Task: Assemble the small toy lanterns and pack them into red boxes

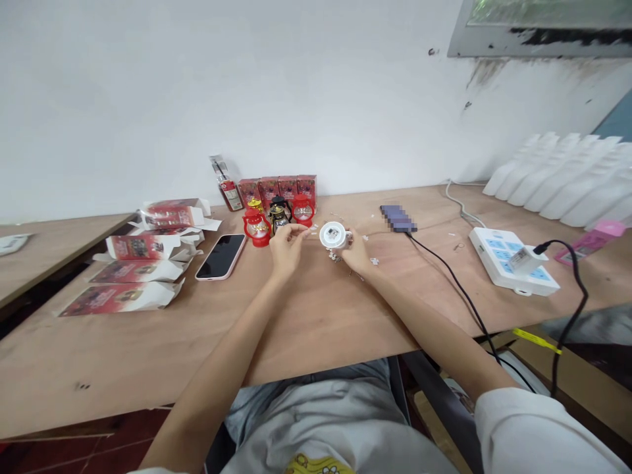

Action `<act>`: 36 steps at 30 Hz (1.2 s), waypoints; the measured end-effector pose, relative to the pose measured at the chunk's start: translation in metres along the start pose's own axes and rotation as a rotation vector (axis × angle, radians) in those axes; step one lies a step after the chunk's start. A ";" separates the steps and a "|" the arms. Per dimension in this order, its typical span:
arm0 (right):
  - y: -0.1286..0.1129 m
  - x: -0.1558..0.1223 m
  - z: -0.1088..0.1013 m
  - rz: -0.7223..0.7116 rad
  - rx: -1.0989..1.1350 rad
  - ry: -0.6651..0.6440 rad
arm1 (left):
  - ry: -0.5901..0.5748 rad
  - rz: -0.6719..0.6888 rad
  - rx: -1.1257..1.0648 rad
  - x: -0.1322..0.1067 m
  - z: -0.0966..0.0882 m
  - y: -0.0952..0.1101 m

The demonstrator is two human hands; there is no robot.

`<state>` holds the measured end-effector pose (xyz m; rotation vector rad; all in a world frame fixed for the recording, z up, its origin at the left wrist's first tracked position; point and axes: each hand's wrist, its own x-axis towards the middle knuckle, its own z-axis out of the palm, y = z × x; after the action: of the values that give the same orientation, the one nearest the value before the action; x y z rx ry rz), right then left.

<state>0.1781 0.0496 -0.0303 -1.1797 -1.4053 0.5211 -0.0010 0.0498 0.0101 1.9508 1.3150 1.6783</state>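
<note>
My right hand (356, 255) is wrapped round a small white lantern (332, 234), its round base turned up and small metallic parts showing in the middle. To the left of it, my left hand (288, 249) has thumb and forefinger pinched together; a tiny white piece (314, 228) shows at the fingertips, too small to name. Small loose bits (374, 261) lie on the table around the right hand. Just beyond the left hand stand red mini lanterns (257, 228) and a black one (280, 209), with a gold top (255, 204) behind.
Several red boxes (298, 187) line the wall beside a packaged bottle (229, 191). Opened cartons (129, 295) and a phone (221, 257) lie left. Rightward are another phone (397, 218), a cabled power strip (513, 261), white bottles (557, 178) and a pink-capped bottle (590, 241).
</note>
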 end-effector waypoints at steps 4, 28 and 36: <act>-0.008 -0.004 -0.001 0.000 -0.028 -0.063 | 0.000 0.210 -0.020 -0.004 -0.003 0.020; -0.012 -0.008 0.000 -0.039 -0.004 -0.143 | -0.208 0.702 0.473 -0.011 -0.005 0.021; -0.007 -0.007 -0.002 0.013 -0.059 -0.085 | -0.312 0.701 0.574 -0.022 0.003 0.020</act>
<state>0.1767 0.0403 -0.0270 -1.2264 -1.4949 0.5476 0.0122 0.0232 0.0082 3.1389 1.1399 1.1873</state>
